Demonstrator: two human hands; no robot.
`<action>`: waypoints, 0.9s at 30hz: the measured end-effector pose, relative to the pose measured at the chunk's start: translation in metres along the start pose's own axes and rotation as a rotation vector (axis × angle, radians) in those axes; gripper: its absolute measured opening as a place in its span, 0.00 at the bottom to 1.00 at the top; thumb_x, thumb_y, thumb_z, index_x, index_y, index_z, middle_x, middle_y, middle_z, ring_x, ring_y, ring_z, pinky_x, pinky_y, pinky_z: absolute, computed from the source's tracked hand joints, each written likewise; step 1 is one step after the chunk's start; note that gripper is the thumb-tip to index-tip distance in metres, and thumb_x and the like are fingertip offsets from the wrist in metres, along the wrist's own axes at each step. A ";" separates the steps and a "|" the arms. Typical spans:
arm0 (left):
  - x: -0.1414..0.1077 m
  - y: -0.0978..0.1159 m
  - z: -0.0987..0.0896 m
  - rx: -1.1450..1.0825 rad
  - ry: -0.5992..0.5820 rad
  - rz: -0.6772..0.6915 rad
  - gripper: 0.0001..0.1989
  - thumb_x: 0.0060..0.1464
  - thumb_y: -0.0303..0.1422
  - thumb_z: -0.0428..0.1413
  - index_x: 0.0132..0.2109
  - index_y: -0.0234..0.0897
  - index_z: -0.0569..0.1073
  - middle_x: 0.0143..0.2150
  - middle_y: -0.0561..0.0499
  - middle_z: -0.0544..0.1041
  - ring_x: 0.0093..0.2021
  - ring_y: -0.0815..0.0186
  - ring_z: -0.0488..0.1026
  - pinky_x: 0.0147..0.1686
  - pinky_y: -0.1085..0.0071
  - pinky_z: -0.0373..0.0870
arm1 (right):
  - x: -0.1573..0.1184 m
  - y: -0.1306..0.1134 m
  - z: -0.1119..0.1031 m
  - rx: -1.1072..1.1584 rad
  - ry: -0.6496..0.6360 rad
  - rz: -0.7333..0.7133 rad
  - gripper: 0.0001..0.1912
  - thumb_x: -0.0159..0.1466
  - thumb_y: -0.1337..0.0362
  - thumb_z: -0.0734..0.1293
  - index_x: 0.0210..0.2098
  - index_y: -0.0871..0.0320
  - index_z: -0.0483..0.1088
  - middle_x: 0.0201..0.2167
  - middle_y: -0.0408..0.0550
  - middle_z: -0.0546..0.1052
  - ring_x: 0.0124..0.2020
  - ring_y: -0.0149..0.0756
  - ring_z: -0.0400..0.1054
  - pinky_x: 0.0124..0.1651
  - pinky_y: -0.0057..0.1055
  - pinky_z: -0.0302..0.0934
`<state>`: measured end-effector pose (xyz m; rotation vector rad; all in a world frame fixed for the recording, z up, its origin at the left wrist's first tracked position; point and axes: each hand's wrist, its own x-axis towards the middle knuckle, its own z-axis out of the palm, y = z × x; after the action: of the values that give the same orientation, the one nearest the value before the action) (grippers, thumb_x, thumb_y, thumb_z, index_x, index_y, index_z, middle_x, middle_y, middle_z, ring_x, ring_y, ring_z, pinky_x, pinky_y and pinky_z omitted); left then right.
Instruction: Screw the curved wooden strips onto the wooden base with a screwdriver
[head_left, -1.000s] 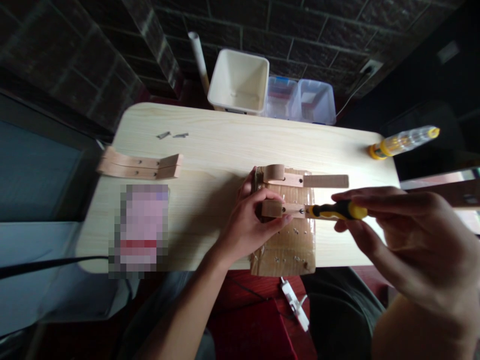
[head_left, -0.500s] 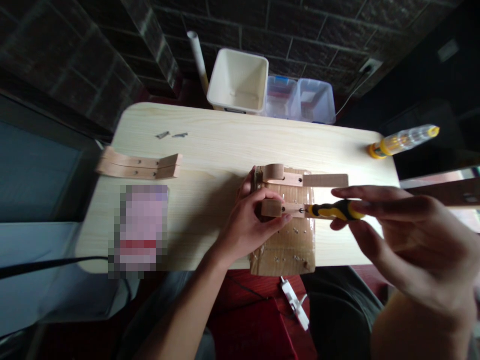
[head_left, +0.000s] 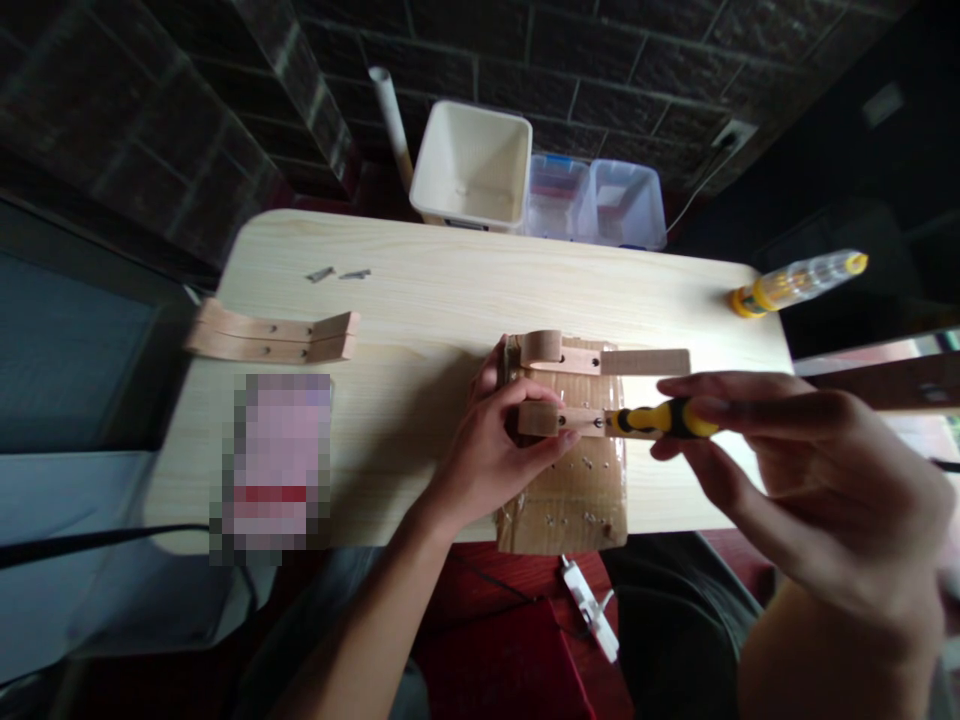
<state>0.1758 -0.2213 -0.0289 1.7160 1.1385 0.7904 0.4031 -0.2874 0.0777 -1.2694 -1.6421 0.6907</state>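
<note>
My left hand (head_left: 491, 440) is closed on a curved wooden hook (head_left: 538, 419), its fingers on the far side and its thumb on the near side. Under the hook lies a tape-wrapped cardboard block (head_left: 574, 535), its top dotted with small holes. In my right hand (head_left: 810, 470) is a yellow-and-black screwdriver (head_left: 656, 420), gripped by the handle and lying low over the hook's straight part. Its tip is close to a dark screw hole; whether it touches is unclear. A second wooden hook (head_left: 645, 362) rests on the block just beyond, with two dark holes showing.
Two wooden strips (head_left: 289, 342) lie side by side at the table's left, behind a pixelated pinkish object (head_left: 274, 460). Small screws (head_left: 354, 274) sit near the back edge. A clear yellow-ended bottle (head_left: 799, 283) is at the right. Beyond stand a cream bin (head_left: 472, 165) and plastic boxes (head_left: 626, 200).
The whole view has shifted slightly. Both hands, the screwdriver and the wooden hooks keep almost the same places relative to each other.
</note>
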 end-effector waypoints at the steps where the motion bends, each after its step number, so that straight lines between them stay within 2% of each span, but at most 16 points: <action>1: 0.000 0.001 0.000 0.000 -0.003 -0.004 0.12 0.57 0.39 0.71 0.46 0.46 0.80 0.56 0.46 0.74 0.59 0.51 0.73 0.67 0.47 0.70 | -0.001 0.000 0.000 -0.003 0.008 0.008 0.24 0.63 0.78 0.74 0.54 0.49 0.80 0.53 0.50 0.81 0.54 0.46 0.78 0.45 0.43 0.80; 7: 0.000 0.001 0.000 0.011 -0.003 -0.008 0.12 0.57 0.39 0.71 0.46 0.46 0.80 0.53 0.47 0.75 0.54 0.52 0.74 0.66 0.47 0.71 | 0.005 0.005 -0.001 -0.062 0.048 -0.052 0.26 0.59 0.79 0.78 0.52 0.48 0.79 0.47 0.48 0.81 0.47 0.44 0.78 0.42 0.44 0.76; 10: 0.000 0.000 0.000 0.009 -0.008 -0.011 0.12 0.58 0.39 0.71 0.46 0.46 0.80 0.51 0.47 0.76 0.54 0.52 0.74 0.66 0.47 0.70 | 0.006 0.005 0.000 -0.034 -0.013 -0.070 0.25 0.60 0.79 0.77 0.52 0.49 0.78 0.49 0.50 0.81 0.50 0.47 0.79 0.45 0.47 0.78; 13: 0.000 0.001 0.000 0.000 -0.008 -0.017 0.12 0.57 0.39 0.71 0.46 0.46 0.80 0.54 0.46 0.74 0.56 0.52 0.73 0.67 0.46 0.70 | 0.003 0.003 0.001 -0.018 -0.020 -0.018 0.23 0.63 0.77 0.75 0.53 0.49 0.78 0.52 0.52 0.82 0.53 0.51 0.79 0.45 0.48 0.79; 17: 0.000 0.001 0.000 -0.011 -0.005 -0.016 0.11 0.57 0.38 0.71 0.46 0.45 0.80 0.56 0.46 0.73 0.56 0.53 0.73 0.66 0.47 0.70 | 0.002 0.003 0.000 -0.017 0.014 -0.015 0.24 0.63 0.78 0.75 0.54 0.48 0.79 0.50 0.50 0.82 0.49 0.47 0.80 0.41 0.45 0.78; 22: 0.000 0.000 0.000 0.007 -0.001 -0.009 0.12 0.57 0.39 0.71 0.46 0.46 0.80 0.51 0.47 0.75 0.53 0.53 0.74 0.65 0.48 0.72 | 0.007 0.007 0.003 -0.010 0.058 -0.070 0.26 0.59 0.80 0.77 0.52 0.49 0.79 0.45 0.48 0.82 0.47 0.45 0.79 0.42 0.44 0.76; 25: 0.000 0.001 -0.001 0.016 -0.008 -0.021 0.12 0.57 0.40 0.71 0.46 0.46 0.80 0.53 0.47 0.74 0.53 0.53 0.74 0.63 0.48 0.73 | 0.006 0.004 0.005 0.048 0.019 -0.053 0.25 0.59 0.80 0.76 0.51 0.50 0.78 0.48 0.48 0.82 0.51 0.46 0.78 0.47 0.45 0.77; 27: 0.000 0.002 -0.001 0.014 -0.009 -0.024 0.12 0.57 0.40 0.71 0.46 0.46 0.80 0.56 0.46 0.73 0.54 0.53 0.74 0.62 0.49 0.74 | 0.003 0.002 0.005 0.071 0.008 -0.025 0.26 0.61 0.81 0.75 0.53 0.50 0.78 0.52 0.49 0.82 0.54 0.47 0.78 0.47 0.45 0.78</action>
<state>0.1758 -0.2211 -0.0271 1.7130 1.1589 0.7615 0.3993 -0.2835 0.0751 -1.1976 -1.6105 0.7221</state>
